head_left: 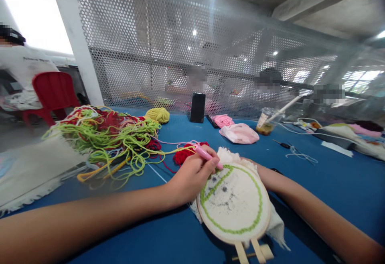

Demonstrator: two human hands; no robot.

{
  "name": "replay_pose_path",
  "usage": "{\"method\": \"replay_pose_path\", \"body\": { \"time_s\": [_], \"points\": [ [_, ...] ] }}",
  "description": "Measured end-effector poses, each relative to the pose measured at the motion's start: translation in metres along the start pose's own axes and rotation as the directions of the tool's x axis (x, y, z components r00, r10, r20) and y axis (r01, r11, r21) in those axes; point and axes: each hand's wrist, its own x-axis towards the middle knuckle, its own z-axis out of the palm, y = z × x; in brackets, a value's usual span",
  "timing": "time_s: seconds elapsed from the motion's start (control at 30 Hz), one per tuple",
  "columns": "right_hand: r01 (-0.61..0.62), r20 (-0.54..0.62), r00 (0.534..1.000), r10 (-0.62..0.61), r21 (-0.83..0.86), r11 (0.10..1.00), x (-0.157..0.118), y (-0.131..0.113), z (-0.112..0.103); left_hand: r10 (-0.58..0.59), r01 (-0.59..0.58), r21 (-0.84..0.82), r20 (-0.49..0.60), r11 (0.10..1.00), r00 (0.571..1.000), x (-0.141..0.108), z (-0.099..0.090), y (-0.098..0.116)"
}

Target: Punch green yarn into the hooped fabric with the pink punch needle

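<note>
A pink pen-like tool point(207, 156) is pinched in the fingers of my left hand point(197, 171), its tip at the upper left edge of a round embroidery hoop point(268, 218). White fabric point(240, 200) is stretched in the hoop, with a looped green yarn outline, a green slanting band and dark drawn marks. Yellow-green and pink yarn runs from the tool toward the left. My right hand point(252, 164) reaches behind the hoop; its fingers are hidden by the fabric, so its grip cannot be seen.
Tangled yarn point(111, 131) lies left on the blue table point(319, 200), near a yellow ball point(158, 115). Red yarn point(184, 155) sits behind my left hand. Farther back are a phone point(197, 107), pink bag point(240, 133), cup point(265, 123) and mesh partition point(126, 35).
</note>
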Motion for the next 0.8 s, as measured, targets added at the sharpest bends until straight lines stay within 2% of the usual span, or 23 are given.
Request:
{"method": "replay_pose_path", "body": {
  "time_s": [0.13,0.2,0.47,0.7,0.8],
  "points": [
    [-0.049,0.148,0.988,0.032,0.112,0.993,-0.004,-0.012,-0.001,-0.009,0.009,-0.005,0.002,1.0,1.0,0.0,0.0,-0.003],
    [-0.063,0.184,0.982,0.034,0.158,0.985,-0.005,-0.015,0.0,-0.011,0.011,-0.006,0.002,1.0,1.0,0.0,0.001,-0.003],
    [-0.051,0.123,0.992,0.025,0.216,0.975,-0.001,-0.014,0.004,-0.013,0.013,0.004,0.0,1.0,1.0,0.0,0.001,-0.003],
    [-0.103,0.214,0.975,0.056,0.215,0.971,-0.001,-0.012,-0.001,0.01,-0.01,0.031,-0.004,0.999,1.0,0.001,0.001,-0.002],
    [-0.082,0.232,0.972,0.043,0.162,0.983,0.0,-0.009,-0.004,0.027,-0.027,0.049,-0.004,0.998,1.0,0.001,0.0,0.0]
  ]
}}
